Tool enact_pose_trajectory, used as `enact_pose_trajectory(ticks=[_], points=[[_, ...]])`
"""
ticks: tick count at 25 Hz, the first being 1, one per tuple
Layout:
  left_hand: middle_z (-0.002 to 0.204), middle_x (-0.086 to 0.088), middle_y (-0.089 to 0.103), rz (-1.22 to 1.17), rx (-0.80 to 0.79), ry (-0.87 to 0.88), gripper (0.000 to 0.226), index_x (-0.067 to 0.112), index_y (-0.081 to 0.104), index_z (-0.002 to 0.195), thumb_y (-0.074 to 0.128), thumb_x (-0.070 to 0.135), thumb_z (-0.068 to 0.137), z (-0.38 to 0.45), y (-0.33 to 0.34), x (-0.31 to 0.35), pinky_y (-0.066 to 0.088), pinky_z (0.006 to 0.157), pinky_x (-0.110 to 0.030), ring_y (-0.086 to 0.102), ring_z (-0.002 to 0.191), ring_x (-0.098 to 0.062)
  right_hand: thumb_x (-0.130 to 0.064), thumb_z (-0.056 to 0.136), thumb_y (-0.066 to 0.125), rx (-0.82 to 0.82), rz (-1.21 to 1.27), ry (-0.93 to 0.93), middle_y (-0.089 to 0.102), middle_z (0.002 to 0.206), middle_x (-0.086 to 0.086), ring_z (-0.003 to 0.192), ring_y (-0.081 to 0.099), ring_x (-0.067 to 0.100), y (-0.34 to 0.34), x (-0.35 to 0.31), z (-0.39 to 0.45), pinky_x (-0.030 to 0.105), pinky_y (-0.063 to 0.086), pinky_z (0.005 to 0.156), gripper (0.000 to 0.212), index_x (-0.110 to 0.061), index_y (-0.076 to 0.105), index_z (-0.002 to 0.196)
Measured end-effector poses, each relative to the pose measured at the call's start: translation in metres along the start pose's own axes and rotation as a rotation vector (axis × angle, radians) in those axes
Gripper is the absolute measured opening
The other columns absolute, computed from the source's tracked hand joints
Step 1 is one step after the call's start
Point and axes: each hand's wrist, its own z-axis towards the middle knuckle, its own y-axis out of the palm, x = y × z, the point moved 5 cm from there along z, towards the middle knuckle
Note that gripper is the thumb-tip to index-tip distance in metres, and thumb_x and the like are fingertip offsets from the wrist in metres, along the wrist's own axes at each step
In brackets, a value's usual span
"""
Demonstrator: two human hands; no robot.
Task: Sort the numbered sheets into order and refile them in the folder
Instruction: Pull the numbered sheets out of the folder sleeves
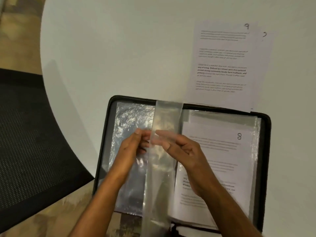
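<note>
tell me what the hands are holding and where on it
Both the left hand and right hand pinch the upright clear plastic sleeve at its upper free edge.

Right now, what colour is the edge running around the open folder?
Black, or very dark. The folder's border frames the clear sleeves and shows best in the head view, along the top and right sides.

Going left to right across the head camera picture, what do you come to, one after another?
Black mesh chair → left hand → upright clear sleeve gripped by both hands → right hand → sheet numbered 8 in the open folder.
</note>
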Motion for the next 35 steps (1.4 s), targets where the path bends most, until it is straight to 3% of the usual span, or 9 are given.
enact_pose_trajectory(ticks=[2,6,12,16,18,21,25,30,35], points=[[0.119,-0.023,0.072,-0.066,-0.018,-0.095,0.083,0.015,0.071,0.127,0.028,0.079,0.096,-0.002,-0.019,-0.009,0.050,0.096,-0.056,0.066,0.113,-0.043,-0.026,0.094,0.069,-0.036,0.002,0.009,0.076,0.121,-0.004,0.118,0.069,0.009,0.019,0.008,0.012,0.030,0.054,0.103,0.039,-0.019,0.068,0.132],[0.121,-0.013,0.075,-0.089,0.027,-0.166,0.087,0.015,0.068,0.131,0.010,0.072,0.101,-0.011,-0.056,-0.010,0.050,0.097,-0.047,0.068,0.112,-0.037,-0.034,0.094,0.071,-0.098,-0.168,-0.031,0.072,0.126,-0.019,0.126,0.062,0.001,0.048,0.032,0.024,0.052,0.036,0.120,0.037,-0.037,0.065,0.130],[0.086,0.002,0.077,0.366,0.289,-0.055,0.010,0.030,0.073,0.099,0.064,0.033,0.102,-0.018,-0.090,-0.021,0.062,0.074,-0.040,0.073,0.075,-0.014,-0.061,0.089,0.062,-0.118,-0.594,-0.114,0.057,0.130,-0.038,0.131,0.044,-0.019,0.058,0.074,0.030,0.050,-0.005,0.129,0.047,-0.041,0.064,0.132],[0.075,0.009,0.070,0.648,0.454,-0.018,0.013,0.028,0.066,0.087,0.068,0.030,0.100,-0.021,-0.091,-0.029,0.059,0.071,-0.039,0.068,0.069,-0.012,-0.031,0.094,0.073,-0.076,-0.752,-0.289,0.065,0.135,-0.011,0.130,0.054,0.001,0.033,0.068,0.021,0.031,0.033,0.122,0.037,-0.026,0.067,0.130],[0.095,0.006,0.066,0.733,0.540,0.022,0.008,0.025,0.063,0.097,0.070,0.029,0.097,-0.022,-0.089,-0.029,0.052,0.075,-0.035,0.065,0.087,-0.016,-0.021,0.094,0.072,0.072,-0.818,-0.356,0.066,0.133,-0.002,0.125,0.056,0.008,0.003,0.059,0.017,0.021,0.044,0.109,0.033,-0.020,0.067,0.127],[0.128,-0.006,0.055,0.911,0.608,0.090,0.047,0.020,0.055,0.132,0.077,0.026,0.091,-0.026,-0.076,-0.026,0.048,0.095,-0.040,0.053,0.117,-0.026,-0.018,0.097,0.069,0.312,-0.925,-0.363,0.064,0.134,0.006,0.126,0.055,0.022,-0.052,0.050,0.010,0.028,0.040,0.107,0.032,-0.013,0.065,0.128],[0.132,-0.009,0.054,0.956,0.414,0.300,0.050,0.018,0.056,0.135,0.076,0.022,0.089,-0.024,-0.023,-0.016,0.041,0.099,-0.041,0.048,0.121,-0.027,-0.026,0.097,0.070,0.514,-0.977,-0.277,0.053,0.148,0.009,0.138,0.046,0.028,-0.126,0.049,-0.005,0.025,0.029,0.117,0.051,-0.011,0.054,0.143],[0.137,-0.002,0.052,0.953,0.155,0.455,0.044,0.022,0.056,0.137,0.071,0.030,0.095,-0.008,0.049,-0.002,0.037,0.097,-0.035,0.044,0.122,-0.019,-0.062,0.101,0.043,0.666,-1.304,-0.076,0.013,0.172,0.013,0.159,0.008,0.034,-0.174,0.067,-0.016,0.054,0.005,0.127,0.084,-0.013,0.016,0.164],[0.145,-0.006,0.048,0.954,0.068,0.515,0.047,0.021,0.052,0.142,0.065,0.035,0.099,0.017,0.095,0.021,0.033,0.103,-0.036,0.043,0.131,-0.024,-0.055,0.110,0.030,0.709,-1.418,-0.068,0.002,0.174,0.013,0.159,-0.002,0.038,-0.175,0.078,-0.024,0.060,0.005,0.126,0.063,-0.022,0.024,0.164]])
